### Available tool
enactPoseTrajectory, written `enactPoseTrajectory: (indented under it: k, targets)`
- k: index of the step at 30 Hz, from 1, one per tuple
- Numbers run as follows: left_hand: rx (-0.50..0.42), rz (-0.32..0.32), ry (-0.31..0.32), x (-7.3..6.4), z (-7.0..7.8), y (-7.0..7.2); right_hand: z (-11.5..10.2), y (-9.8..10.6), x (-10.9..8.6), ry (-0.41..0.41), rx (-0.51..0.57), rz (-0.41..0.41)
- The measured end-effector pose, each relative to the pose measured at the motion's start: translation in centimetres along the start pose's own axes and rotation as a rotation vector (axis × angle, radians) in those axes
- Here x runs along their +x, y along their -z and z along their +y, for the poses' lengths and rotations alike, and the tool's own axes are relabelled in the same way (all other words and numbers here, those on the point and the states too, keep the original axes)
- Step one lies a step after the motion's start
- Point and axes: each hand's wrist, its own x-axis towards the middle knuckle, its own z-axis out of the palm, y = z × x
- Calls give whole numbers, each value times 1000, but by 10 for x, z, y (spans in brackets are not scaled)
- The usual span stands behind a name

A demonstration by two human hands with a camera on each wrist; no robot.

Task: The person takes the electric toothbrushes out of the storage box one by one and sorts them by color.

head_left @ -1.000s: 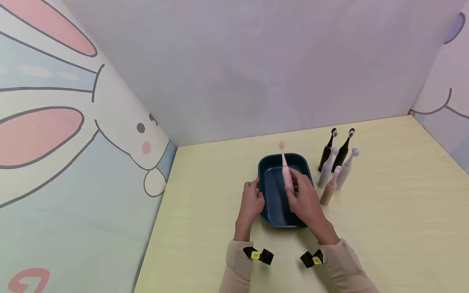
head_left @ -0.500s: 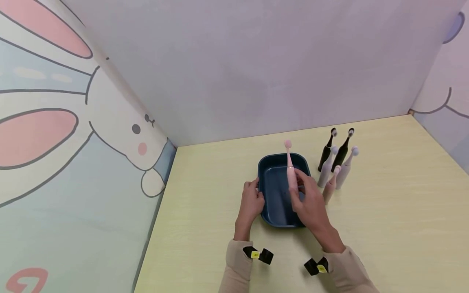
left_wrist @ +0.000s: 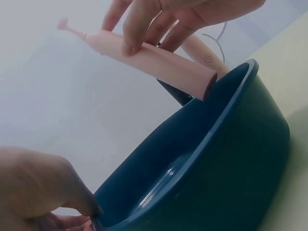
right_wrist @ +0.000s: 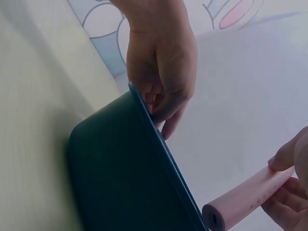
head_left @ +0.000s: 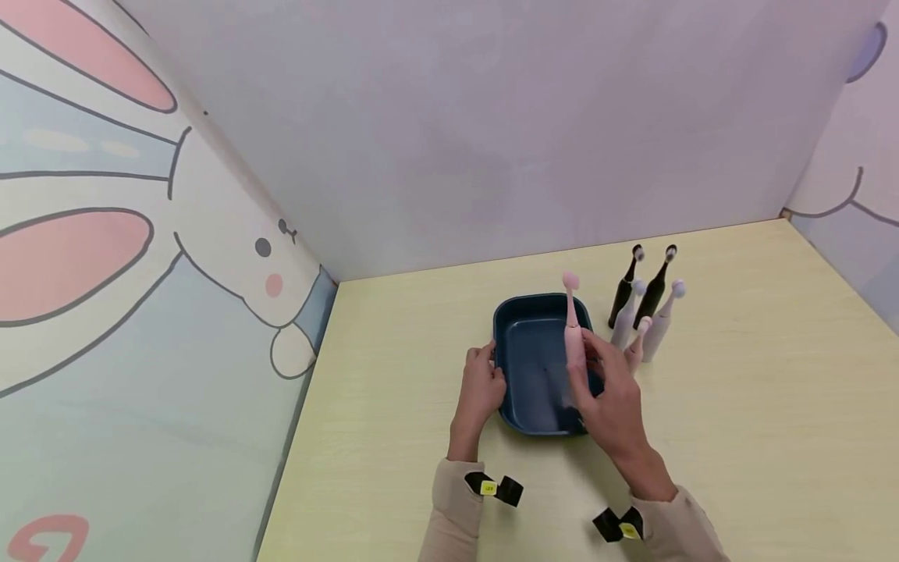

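My right hand (head_left: 616,400) pinches a pink electric toothbrush (head_left: 574,347) by its handle, head up, above the right side of a dark blue basin (head_left: 537,425). The left wrist view shows the toothbrush (left_wrist: 161,66) tilted, its base end near the basin's rim. On the basin's left side, my left hand (head_left: 483,384) grips the rim, with the thumb over the edge in the left wrist view. Beyond my right hand, a second pink electric toothbrush (head_left: 635,355) stands upright, its lower part hidden by that hand.
Two black electric toothbrushes (head_left: 653,299) and two pale lilac ones (head_left: 656,334) stand upright just right of the basin. The light wooden table (head_left: 393,390) meets a plain wall (head_left: 492,156) at the back. A rabbit mural (head_left: 232,257) covers the left wall.
My right hand has moved to the right with the pink toothbrush, from over the basin's middle to its right side, now covering more of the standing pink one. My left hand stays on the rim.
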Motion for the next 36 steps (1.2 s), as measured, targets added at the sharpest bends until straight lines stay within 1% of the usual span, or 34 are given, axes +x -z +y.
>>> enactPoseTrajectory:
  k: [8,14,16,21,23,31,36]
  targets:
    - [6,-5,11,0,0,0,1,9,-5,69,3,98]
    - [-4,-2,1,0,-1,2,-11,17,-6,102,57,166]
    - [-5,-2,2,1,-2,2,-11,18,-7,107,73,185]
    - [3,-2,7,2,-4,2,-1,20,-13,114,88,242]
    - [4,-3,8,2,-4,2,1,21,-13,116,100,266]
    - [-3,-6,6,2,-5,2,-5,31,-15,113,117,336]
    - [1,-2,8,3,-5,2,-6,37,-13,87,118,391]
